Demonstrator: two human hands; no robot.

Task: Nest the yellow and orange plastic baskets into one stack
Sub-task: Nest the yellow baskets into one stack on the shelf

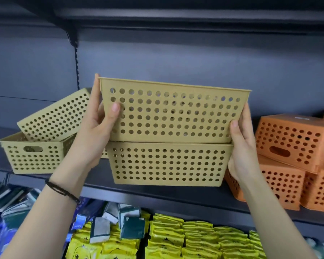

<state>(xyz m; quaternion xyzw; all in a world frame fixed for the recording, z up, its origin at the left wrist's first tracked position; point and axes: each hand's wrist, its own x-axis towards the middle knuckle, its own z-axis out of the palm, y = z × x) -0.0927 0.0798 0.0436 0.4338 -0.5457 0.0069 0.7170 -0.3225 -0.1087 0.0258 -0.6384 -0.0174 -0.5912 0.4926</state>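
Gripping upper yellow perforated plastic basket (174, 113) at both ends with curled left hand (99, 124) and right hand (241, 143), holding its base at rim of lower yellow perforated plastic basket (166, 163).

I am standing in a shop. Before me is dark metal store shelving (157, 196) with a slotted upright (75, 62) against its back panel. Several identical yellow baskets (34, 157) and orange baskets (292, 141) fill one shelf. The shelf below holds rows of yellow packets (198, 238) and dark green packets (133, 226).
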